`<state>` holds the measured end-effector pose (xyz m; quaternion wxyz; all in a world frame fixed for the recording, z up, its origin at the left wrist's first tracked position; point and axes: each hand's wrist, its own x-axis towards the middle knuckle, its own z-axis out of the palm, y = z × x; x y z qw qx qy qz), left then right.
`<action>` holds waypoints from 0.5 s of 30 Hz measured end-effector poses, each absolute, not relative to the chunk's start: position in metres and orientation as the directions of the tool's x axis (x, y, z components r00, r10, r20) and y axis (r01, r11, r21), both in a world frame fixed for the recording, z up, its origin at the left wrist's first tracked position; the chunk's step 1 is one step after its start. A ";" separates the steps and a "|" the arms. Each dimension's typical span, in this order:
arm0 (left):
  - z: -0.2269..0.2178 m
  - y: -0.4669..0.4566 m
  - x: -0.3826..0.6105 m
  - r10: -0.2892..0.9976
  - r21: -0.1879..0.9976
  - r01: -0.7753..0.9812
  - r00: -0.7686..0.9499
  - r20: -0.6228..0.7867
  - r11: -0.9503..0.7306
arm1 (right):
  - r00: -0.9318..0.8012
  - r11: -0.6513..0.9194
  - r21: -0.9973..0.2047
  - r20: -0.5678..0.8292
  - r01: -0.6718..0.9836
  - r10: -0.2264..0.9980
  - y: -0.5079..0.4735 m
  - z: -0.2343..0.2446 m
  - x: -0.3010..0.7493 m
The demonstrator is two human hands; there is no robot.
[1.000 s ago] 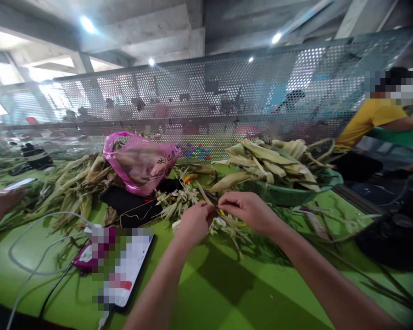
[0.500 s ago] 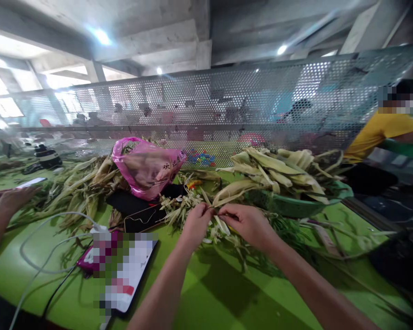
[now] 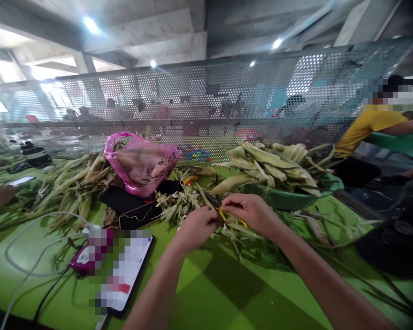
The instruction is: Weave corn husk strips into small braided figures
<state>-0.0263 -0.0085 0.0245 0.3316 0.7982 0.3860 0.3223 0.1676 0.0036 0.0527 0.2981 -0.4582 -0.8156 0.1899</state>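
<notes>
Shows left hand [image 3: 197, 228] and right hand [image 3: 250, 212] shifted toward three o'clock, away from pink bag [image 3: 141, 162], since half a second earlier. Shows yellow strip [image 3: 221, 213] pinched in right hand, at left hand's three o'clock; cannot tell left grip. Note husks [image 3: 278, 162] in green basket [image 3: 291, 201], at two o'clock.

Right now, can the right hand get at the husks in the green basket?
Probably yes: nothing seems to block the right hand from the husks, though it looks busy with something yellow.
</notes>
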 end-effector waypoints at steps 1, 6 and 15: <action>0.025 -0.008 -0.026 0.832 0.846 0.308 0.496 0.248 -0.436 | -0.378 0.469 -0.662 0.289 0.584 0.879 0.008 0.050 0.170; 0.022 0.000 -0.026 0.956 0.986 0.009 0.244 0.161 -0.168 | -0.333 0.434 -0.751 0.297 0.497 0.895 0.008 0.043 0.158; 0.013 0.003 -0.028 0.941 0.817 0.473 0.103 0.322 -0.331 | -0.488 0.628 -0.303 0.426 0.717 0.762 -0.019 0.045 0.131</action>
